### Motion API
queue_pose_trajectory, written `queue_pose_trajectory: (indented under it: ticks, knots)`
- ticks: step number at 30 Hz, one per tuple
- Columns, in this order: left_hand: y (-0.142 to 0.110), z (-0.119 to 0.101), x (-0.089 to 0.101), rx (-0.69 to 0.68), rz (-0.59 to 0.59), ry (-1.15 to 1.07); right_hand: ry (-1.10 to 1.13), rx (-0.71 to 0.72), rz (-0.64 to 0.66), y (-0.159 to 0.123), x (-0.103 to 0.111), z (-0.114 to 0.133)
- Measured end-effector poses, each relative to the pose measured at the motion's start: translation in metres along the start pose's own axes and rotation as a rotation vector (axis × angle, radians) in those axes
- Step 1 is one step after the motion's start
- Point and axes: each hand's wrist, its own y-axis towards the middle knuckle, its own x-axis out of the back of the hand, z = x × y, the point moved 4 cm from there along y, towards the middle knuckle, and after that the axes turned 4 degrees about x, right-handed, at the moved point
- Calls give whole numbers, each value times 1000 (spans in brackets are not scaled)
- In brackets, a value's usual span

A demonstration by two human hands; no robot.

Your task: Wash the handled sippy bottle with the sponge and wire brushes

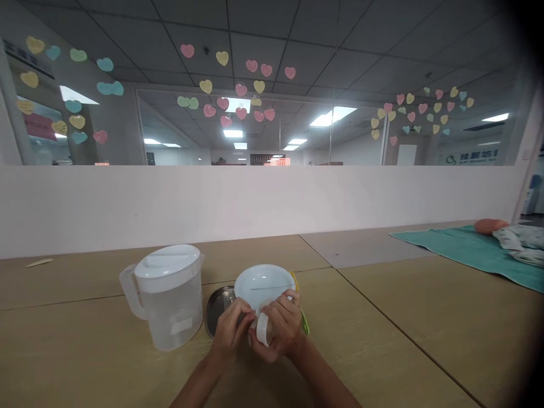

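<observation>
Right hand: fingers curled around a small container, white at the rim or cap, clear behind it; grasp closed. The container is tipped on its side, the white end turned toward the left hand.

Left hand: thumb and fingers drawn together, tips at the container's near edge. Cannot tell whether they pinch the container, something small, or only touch.

Location of container: between the two hands, in front of a white bowl. The hands partly hide the bowl's near side. A thin dark line crosses the bowl; its nature is unclear.

Left of the bowl, partly behind the left hand: a round dark metal dish. Right of the bowl, by the right hand: a slender yellow-green item, partly covered; type uncertain.

Further left: a translucent pitcher, upright, white lid on, handle to the left, pale label low on its side. Beyond it, near the wall, a flat pale piece.

Far right of the wooden table: a teal cloth bearing a reddish rounded object and a patterned cloth.

Behind: white low wall, then glass carrying heart-shaped notes in pink, yellow, green and blue.
</observation>
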Motion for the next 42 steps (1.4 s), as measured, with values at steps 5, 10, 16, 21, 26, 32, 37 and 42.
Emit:
queue_pose_trajectory:
  ticks: [5,10,16,21,26,32,37,42]
  knots:
    - [0,-6,-3,6,-7,-2,-43,-10,3,-2,2,-5]
    - [-1,-12,-3,5,-70,19,-182,111,136,-3,0,-10]
    - [-5,-18,-6,12,-81,-5,-209,80,89,5,9,-17]
    - [-7,-16,-8,16,-22,-6,-185,133,115,0,9,-17]
    - [-6,-9,-4,-13,-3,2,-42,101,82,-7,5,-11]
    - [-6,-8,-4,0,-53,-48,49,-6,0,-4,2,-4]
    - [-16,-4,-16,145,-173,-134,12,-94,-12,-14,-5,-6]
    - [-27,11,-32,177,-92,-140,17,-274,-190,-25,-9,-13]
